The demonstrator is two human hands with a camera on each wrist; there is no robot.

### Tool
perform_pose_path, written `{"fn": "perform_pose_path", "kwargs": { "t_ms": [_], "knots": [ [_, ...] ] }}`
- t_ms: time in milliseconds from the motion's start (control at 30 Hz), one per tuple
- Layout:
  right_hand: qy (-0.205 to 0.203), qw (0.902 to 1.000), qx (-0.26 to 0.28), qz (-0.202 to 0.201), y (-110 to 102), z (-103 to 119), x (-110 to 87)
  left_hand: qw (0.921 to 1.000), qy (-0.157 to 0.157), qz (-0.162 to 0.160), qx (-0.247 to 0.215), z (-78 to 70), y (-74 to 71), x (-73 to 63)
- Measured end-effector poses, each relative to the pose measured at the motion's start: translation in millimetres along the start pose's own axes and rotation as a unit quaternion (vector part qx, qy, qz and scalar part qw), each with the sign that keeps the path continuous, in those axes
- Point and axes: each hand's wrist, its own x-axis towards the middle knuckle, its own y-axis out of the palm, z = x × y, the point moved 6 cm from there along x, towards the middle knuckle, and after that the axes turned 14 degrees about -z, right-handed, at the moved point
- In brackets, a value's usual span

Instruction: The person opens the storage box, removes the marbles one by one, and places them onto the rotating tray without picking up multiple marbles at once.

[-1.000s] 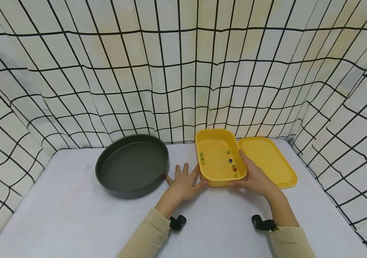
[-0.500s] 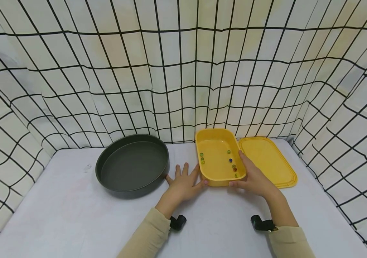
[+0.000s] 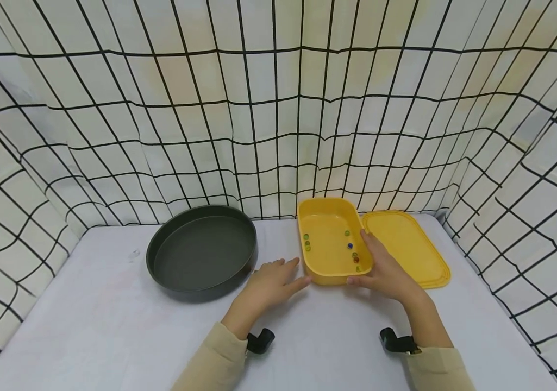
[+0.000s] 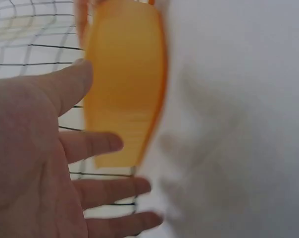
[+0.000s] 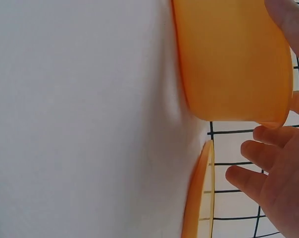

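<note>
A yellow plastic container [image 3: 329,236] stands on the table with several small glass marbles [image 3: 350,246], green, blue and reddish, on its floor. My right hand [image 3: 388,271] holds its near right corner, thumb on the front wall and index finger along the right side. In the right wrist view the other fingers [image 5: 258,153] extend past the container, apart from it. My left hand [image 3: 270,282] is off the container's near left corner, fingers spread and loose. In the left wrist view it hangs in front of the blurred container wall [image 4: 124,84]; whether a fingertip touches is hard to tell.
A round dark grey pan [image 3: 202,250] stands left of my left hand, close to its fingers. The container's flat yellow lid [image 3: 407,247] lies just right of my right hand. A white cloth wall with black grid lines [image 3: 278,119] closes the back and sides.
My left hand has drawn back from the container towards me and left, its fingers lifting off the table. The right hand has stayed at the corner; the container has barely shifted.
</note>
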Motion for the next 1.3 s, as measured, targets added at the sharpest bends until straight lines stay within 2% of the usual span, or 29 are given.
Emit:
{"fn": "perform_pose_path", "kwargs": {
  "t_ms": [100,233,333,433,500,567,800,867,967,1133,1300],
  "knots": [
    [0.008,0.9999,-0.013,0.000,1,5,-0.5,0.9992,0.032,-0.025,-0.002,2.4,-24.2,-19.4],
    [0.006,0.9994,-0.033,-0.011,0,13,-1.6,0.9915,0.079,-0.103,-0.002,11.8,-62.0,-49.3],
    [-0.004,0.9986,-0.047,-0.025,-1,19,-1.7,0.9774,0.124,-0.172,0.000,24.2,-86.0,-69.0],
    [-0.015,0.9981,-0.049,-0.033,-1,26,-0.2,0.9566,0.176,-0.232,0.012,39.4,-104.7,-85.2],
    [-0.026,0.9978,-0.048,-0.036,1,31,1.4,0.9430,0.205,-0.262,0.020,50.7,-113.8,-93.7],
    [-0.040,0.9972,-0.051,-0.037,4,36,3.5,0.9336,0.220,-0.281,0.030,62.3,-120.8,-100.8],
    [-0.085,0.9926,-0.082,-0.028,16,60,18.0,0.9296,0.214,-0.292,0.070,101.6,-132.7,-117.1],
    [-0.089,0.9921,-0.086,-0.020,18,64,23.4,0.9261,0.220,-0.298,0.074,107.3,-133.0,-118.3],
    [-0.096,0.9918,-0.084,-0.007,23,69,31.2,0.9261,0.222,-0.297,0.071,114.3,-133.6,-118.5],
    [-0.100,0.9917,-0.080,0.012,35,73,41.3,0.9306,0.212,-0.290,0.070,124.2,-134.3,-117.2],
    [-0.080,0.9933,-0.075,0.035,49,72,44.6,0.9325,0.204,-0.287,0.081,132.7,-133.6,-117.4]
  ]
}}
